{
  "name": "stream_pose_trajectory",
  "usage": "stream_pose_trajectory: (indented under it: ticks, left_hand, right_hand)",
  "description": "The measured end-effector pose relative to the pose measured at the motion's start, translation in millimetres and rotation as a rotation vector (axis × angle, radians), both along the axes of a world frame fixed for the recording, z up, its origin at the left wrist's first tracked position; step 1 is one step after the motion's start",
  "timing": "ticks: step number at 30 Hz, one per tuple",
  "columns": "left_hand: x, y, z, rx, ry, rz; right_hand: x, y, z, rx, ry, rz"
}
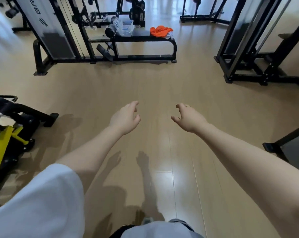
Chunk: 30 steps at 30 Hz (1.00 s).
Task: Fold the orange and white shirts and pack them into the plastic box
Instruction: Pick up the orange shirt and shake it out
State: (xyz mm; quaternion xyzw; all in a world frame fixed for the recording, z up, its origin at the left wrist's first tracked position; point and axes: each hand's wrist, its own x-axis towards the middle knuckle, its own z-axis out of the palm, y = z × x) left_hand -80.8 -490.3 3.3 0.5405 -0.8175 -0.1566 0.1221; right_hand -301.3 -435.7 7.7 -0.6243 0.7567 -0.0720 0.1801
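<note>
Head view: orange shirt (pixel 160 31) lies crumpled over the white shirt (pixel 170 35) on the far counter (pixel 140 37), beside the plastic box (pixel 127 27). Left hand (pixel 125 118) and right hand (pixel 190 118) reach forward, fingers loosely curled, holding nothing. Approach only; next, walking closer and grasping a shirt.

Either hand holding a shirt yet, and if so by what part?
No. Left hand and right hand hold nothing; the orange shirt lies on the bench.

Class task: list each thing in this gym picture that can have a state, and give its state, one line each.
Orange shirt: crumpled, unfolded, on the bench.
White shirt: bunched beside the orange one, unfolded.
Plastic box: on the bench; contents unclear.
Left hand: empty, fingers loosely curled.
Right hand: empty, fingers loosely curled.
</note>
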Motion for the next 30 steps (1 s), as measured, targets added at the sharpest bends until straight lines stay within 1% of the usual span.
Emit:
stream_pose_trajectory:
  ticks: [9, 11, 15, 19, 25, 30]
  left_hand:
    - [-118, -206, -23, -0.030, 0.004, -0.128]
    - [-144, -256, -27, -0.025, 0.008, -0.112]
    - [-180, -355, -26, 0.054, 0.011, -0.019]
    - [-196, -446, -19, 0.061, 0.031, 0.056]
    - [-204, -590, -29, 0.012, 0.075, 0.167]
    - [-211, -737, -44, 0.011, 0.066, 0.171]
  right_hand:
    - [-116, -199, -25, -0.006, -0.023, -0.071]
    - [-143, -253, -28, 0.003, -0.010, -0.049]
    - [-184, -366, -19, 0.042, -0.003, 0.026]
    - [-204, -470, -10, 0.061, 0.021, 0.102]
    - [-210, -622, -26, 0.081, -0.003, 0.195]
    - [-216, -775, -46, 0.098, -0.031, 0.206]
